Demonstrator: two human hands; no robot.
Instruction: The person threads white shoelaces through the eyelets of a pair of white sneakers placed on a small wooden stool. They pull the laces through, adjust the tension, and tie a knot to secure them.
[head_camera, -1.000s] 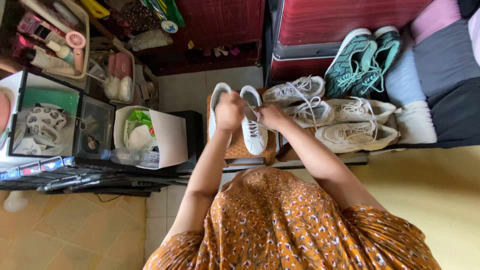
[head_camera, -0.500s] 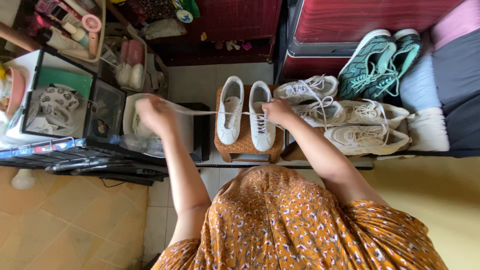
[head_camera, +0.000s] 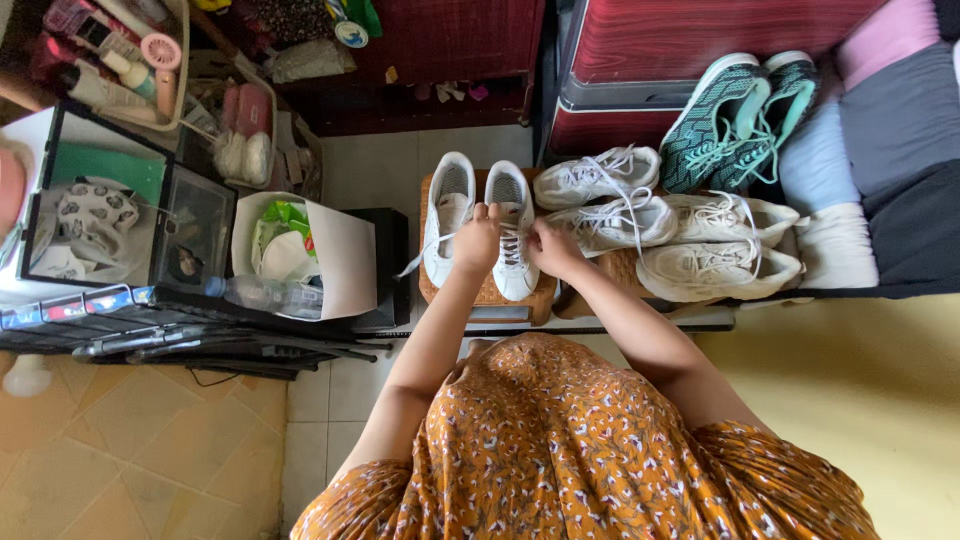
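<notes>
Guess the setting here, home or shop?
Likely a home, perhaps a bedroom corner: tiled floor, folded bedding beside red wooden furniture, a basket of toiletries, and several sneakers by a small woven stool.

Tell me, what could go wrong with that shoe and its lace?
The loose end of the white lace hangs off the small woven stool, so it might snag or get tugged. Both the left hand and right hand work on the white sneaker, which sits close to its twin on that narrow stool; a hard pull could perhaps slide one off.
</notes>
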